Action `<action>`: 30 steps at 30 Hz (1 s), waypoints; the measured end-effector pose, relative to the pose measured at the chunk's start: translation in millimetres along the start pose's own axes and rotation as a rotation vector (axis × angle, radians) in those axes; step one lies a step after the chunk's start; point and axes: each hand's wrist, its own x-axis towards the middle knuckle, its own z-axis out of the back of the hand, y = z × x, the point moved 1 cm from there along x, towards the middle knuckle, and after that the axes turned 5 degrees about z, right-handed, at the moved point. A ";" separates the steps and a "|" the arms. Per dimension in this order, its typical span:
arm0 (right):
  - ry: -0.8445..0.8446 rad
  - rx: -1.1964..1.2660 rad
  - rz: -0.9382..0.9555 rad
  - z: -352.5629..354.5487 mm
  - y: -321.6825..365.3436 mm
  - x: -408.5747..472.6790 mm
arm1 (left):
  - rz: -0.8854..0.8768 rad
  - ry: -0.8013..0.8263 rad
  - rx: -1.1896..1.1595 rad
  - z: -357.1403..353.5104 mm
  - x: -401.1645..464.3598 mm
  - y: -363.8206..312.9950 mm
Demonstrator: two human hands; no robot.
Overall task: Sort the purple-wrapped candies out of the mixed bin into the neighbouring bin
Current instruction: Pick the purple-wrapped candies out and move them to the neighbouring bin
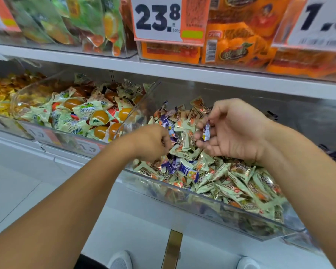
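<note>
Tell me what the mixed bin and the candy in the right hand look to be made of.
Mixed bin: clear, glossy rigid plastic, likely acrylic; the candies show through its front wall. Purple-wrapped candy pinched by the right hand: thin glossy film or foil wrapper, crinkled at the ends.

White shelf board [182,71] above grips, price card [157,18] clipped to its bin. White tiled floor [23,181] below, brass strip [172,249] inset. Even bright light.
</note>
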 end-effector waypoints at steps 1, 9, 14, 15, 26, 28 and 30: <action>0.011 -0.055 0.009 -0.6 -1.1 1.0 | 0.012 0.000 -0.043 2.5 -0.7 2.8; -0.080 -1.454 0.512 -16.0 -18.3 13.2 | 0.082 0.008 -0.091 1.9 -2.5 7.7; -0.185 -1.778 0.445 -17.3 -18.1 16.1 | -0.026 0.034 0.144 -3.5 -3.7 8.0; -0.225 -1.818 0.448 -15.8 -15.0 14.9 | -0.041 0.019 0.170 -6.3 -2.6 7.1; 0.012 -1.530 0.430 -21.8 -2.8 -3.8 | -0.133 -0.161 0.322 -24.4 8.2 -0.6; 0.093 -1.590 0.430 -31.7 -17.3 3.0 | -0.132 -0.157 0.288 -24.4 7.4 -2.1; 0.095 -1.722 0.405 -36.2 -30.6 10.0 | -0.114 -0.124 0.245 -18.7 6.5 -1.3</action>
